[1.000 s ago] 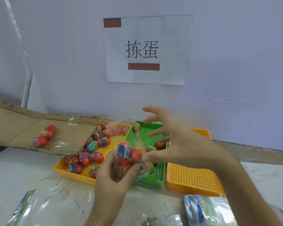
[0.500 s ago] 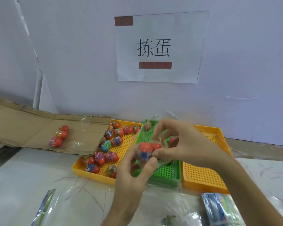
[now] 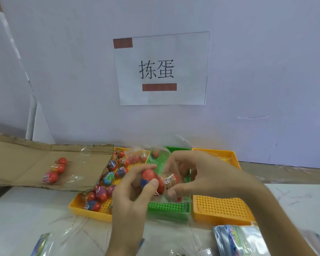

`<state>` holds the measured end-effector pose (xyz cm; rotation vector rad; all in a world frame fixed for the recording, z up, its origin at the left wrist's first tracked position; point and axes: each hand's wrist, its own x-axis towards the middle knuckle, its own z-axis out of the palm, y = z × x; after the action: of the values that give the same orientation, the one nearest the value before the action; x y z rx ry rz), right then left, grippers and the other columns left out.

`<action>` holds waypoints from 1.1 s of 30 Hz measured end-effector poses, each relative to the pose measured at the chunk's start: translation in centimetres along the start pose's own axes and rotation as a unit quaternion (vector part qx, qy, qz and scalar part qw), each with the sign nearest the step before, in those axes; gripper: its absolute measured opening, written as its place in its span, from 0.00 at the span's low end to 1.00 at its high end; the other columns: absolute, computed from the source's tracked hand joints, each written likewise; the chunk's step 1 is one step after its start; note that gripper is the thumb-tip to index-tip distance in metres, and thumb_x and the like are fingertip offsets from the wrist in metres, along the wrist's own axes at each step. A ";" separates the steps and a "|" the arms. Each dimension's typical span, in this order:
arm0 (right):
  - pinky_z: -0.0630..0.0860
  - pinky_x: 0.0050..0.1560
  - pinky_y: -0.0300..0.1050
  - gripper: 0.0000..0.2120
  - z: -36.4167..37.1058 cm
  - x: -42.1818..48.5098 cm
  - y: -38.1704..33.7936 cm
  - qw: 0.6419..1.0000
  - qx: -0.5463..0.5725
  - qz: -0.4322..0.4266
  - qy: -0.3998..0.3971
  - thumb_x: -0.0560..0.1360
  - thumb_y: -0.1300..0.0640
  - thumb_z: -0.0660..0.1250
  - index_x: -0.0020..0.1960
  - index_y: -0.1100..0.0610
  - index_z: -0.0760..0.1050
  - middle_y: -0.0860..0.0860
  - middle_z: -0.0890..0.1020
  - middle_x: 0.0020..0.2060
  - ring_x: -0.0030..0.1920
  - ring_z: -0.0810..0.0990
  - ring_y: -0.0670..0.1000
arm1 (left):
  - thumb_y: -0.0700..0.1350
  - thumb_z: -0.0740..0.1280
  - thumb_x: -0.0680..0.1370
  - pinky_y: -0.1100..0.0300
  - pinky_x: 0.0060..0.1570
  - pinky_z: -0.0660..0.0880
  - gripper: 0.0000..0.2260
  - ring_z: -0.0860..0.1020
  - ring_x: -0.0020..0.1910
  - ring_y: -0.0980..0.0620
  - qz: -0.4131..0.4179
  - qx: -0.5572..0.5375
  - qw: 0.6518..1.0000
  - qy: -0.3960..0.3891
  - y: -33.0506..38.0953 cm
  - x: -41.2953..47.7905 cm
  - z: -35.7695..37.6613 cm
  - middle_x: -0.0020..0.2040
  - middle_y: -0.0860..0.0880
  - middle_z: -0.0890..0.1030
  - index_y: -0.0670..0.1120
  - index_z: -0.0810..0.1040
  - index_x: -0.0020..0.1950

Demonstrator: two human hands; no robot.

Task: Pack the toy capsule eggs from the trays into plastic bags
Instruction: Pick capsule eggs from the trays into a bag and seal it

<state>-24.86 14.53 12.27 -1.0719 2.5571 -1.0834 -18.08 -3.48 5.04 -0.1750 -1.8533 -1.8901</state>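
Table (image 3: 26, 218): lies under both grips.
Cardboard sheet (image 3: 22, 159): well left of the left grip (image 3: 129, 206). A clear packed bag (image 3: 56, 168) with three red eggs lies on it.
Left yellow tray (image 3: 89, 212): just left of the left grip. It carries the loose capsule eggs (image 3: 121, 171).
Green tray (image 3: 166, 209): directly beneath and beyond both grips. One stray egg (image 3: 155, 154) sits at its far end.
Right yellow tray (image 3: 222, 209): below the right grip (image 3: 207, 180).
Stack of printed packets (image 3: 236, 239): on the table, nearer the person than the right grip.
Plastic bag (image 3: 175, 197): held between the two grips, above the green tray.
- Left grip: thumb and fingers curled round a red egg (image 3: 149, 174) through the film.
- Right grip: thumb and fingertips pinch the bag at a labelled egg (image 3: 169, 180). The fingers are blurred.
- Egg count in the bag is unreadable.
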 end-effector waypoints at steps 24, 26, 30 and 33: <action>0.79 0.43 0.41 0.11 -6.6 -3.9 -0.3 0.915 0.214 -0.011 0.342 0.68 0.43 0.78 0.47 0.45 0.82 0.46 0.85 0.45 0.44 0.84 0.45 | 0.54 0.70 0.70 0.65 0.35 0.79 0.09 0.85 0.43 0.54 0.020 -0.125 0.992 0.001 7.3 6.6 10.5 0.44 0.50 0.88 0.53 0.86 0.44; 0.77 0.43 0.44 0.07 -6.6 -3.7 -0.6 0.890 0.235 -0.012 0.390 0.71 0.45 0.76 0.43 0.48 0.82 0.49 0.86 0.41 0.41 0.84 0.48 | 0.54 0.70 0.69 0.65 0.34 0.79 0.09 0.85 0.41 0.55 0.018 -0.121 0.992 -0.006 7.3 6.4 10.4 0.44 0.51 0.88 0.53 0.86 0.44; 0.76 0.44 0.44 0.05 -6.3 -3.6 -0.8 0.883 0.231 -0.012 0.408 0.75 0.54 0.73 0.41 0.51 0.82 0.51 0.86 0.38 0.39 0.85 0.49 | 0.57 0.69 0.70 0.65 0.30 0.78 0.11 0.85 0.38 0.54 0.012 -0.140 0.989 0.036 7.3 5.9 10.6 0.43 0.50 0.88 0.52 0.82 0.47; 0.77 0.40 0.39 0.06 -6.3 -3.7 -1.3 0.893 0.221 -0.018 0.391 0.76 0.54 0.72 0.41 0.51 0.82 0.50 0.87 0.38 0.38 0.85 0.49 | 0.57 0.67 0.72 0.66 0.30 0.78 0.09 0.85 0.37 0.53 0.020 -0.159 0.985 0.070 7.3 5.6 10.7 0.42 0.49 0.88 0.55 0.83 0.46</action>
<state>-23.98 20.02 17.25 -0.6294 2.5463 -2.3489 -22.46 5.76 14.79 -0.1779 -1.4396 -2.1024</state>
